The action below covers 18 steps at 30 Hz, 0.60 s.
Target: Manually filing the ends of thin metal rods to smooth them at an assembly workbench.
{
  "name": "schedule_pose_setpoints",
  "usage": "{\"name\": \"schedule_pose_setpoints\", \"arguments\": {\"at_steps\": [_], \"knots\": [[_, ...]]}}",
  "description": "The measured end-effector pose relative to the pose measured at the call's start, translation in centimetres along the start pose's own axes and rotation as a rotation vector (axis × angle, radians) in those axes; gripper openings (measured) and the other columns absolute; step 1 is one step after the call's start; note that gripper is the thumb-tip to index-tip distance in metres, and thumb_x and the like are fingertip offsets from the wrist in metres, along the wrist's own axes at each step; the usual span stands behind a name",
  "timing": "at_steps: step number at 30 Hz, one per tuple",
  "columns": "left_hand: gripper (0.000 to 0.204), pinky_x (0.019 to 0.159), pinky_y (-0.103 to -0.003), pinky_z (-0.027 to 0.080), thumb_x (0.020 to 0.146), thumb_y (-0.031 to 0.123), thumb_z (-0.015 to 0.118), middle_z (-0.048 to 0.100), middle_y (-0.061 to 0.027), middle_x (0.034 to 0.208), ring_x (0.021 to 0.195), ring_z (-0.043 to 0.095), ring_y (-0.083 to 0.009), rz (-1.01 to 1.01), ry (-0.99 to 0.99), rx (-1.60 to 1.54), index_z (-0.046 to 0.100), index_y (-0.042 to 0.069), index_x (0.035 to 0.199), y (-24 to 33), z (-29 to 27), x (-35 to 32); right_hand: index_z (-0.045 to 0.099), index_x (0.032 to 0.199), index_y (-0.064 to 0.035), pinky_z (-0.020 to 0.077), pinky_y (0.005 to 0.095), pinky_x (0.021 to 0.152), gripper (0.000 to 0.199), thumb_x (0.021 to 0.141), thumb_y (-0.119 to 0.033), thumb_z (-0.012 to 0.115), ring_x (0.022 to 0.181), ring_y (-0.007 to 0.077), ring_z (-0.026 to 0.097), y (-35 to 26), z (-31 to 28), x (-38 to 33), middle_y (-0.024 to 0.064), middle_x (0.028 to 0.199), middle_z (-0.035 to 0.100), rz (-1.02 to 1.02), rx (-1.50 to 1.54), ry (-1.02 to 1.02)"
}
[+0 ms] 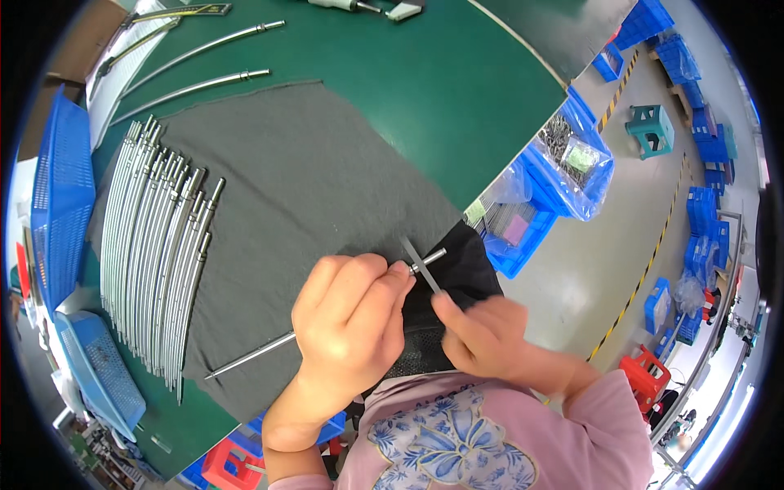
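My left hand (347, 314) is closed around a slim metal rod (253, 357), which passes through the fist. Its long tapered part slopes down to the left over a dark grey cloth (286, 180), and its stepped end pokes out past my thumb and forefinger. My right hand (486, 331), slightly blurred, pinches a thin flat grey file (418, 260). The file lies across the rod close to the grooves at its end. My right fingers hide the rest of the file.
Many similar rods (155, 253) lie side by side on the cloth's left. Two more rods (196, 87) rest on the green table (441, 90) farther back. Blue baskets (69, 175) stand along the left edge. Blue bins (523, 237) with metal parts sit off the table's right side.
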<state>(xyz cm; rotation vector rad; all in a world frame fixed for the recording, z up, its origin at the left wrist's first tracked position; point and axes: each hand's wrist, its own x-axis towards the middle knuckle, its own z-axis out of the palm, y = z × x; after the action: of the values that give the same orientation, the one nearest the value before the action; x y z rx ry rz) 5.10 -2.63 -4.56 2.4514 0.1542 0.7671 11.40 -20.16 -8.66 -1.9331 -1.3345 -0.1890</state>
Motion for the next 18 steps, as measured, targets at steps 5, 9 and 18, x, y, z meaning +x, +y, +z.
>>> {"name": "schedule_pose_setpoints", "arguments": {"at_steps": [5, 9, 18], "knots": [[0.022, 0.054, -0.032, 0.045, 0.061, -0.004, 0.073, 0.058, -0.0068, 0.079, 0.064, 0.054, -0.0229, 0.027, -0.010, 0.028, 0.065, -0.001, 0.080, 0.4, -0.2, 0.2, 0.064, 0.115, 0.0013, 0.0269, 0.0288, 0.039, 0.055, 0.060, 0.005, 0.058, 0.038, 0.0135, 0.037, 0.3, 0.1, 0.8, -0.0032, 0.051, 0.037, -0.014, 0.020, -0.020], [0.022, 0.054, -0.033, 0.045, 0.060, -0.004, 0.073, 0.058, -0.0072, 0.079, 0.064, 0.054, -0.0233, -0.015, -0.040, -0.013, 0.065, -0.001, 0.081, 0.0, -0.3, 0.3, 0.063, 0.116, 0.0016, 0.0276, 0.0275, 0.039, 0.055, 0.061, 0.007, 0.057, 0.039, 0.0126, 0.038, 0.6, 2.1, 0.2, -0.0035, 0.051, 0.039, -0.048, 0.022, 0.119], [0.023, 0.054, -0.032, 0.045, 0.060, -0.004, 0.073, 0.058, -0.0077, 0.078, 0.064, 0.055, -0.0236, 0.002, -0.038, 0.012, 0.065, -0.001, 0.081, 0.1, -0.3, 0.3, 0.063, 0.115, 0.0000, 0.0292, 0.0262, 0.042, 0.052, 0.064, 0.004, 0.062, 0.041, 0.0115, 0.038, 1.3, 3.8, -1.2, -0.0037, 0.053, 0.038, -0.088, 0.025, 0.167]]}}
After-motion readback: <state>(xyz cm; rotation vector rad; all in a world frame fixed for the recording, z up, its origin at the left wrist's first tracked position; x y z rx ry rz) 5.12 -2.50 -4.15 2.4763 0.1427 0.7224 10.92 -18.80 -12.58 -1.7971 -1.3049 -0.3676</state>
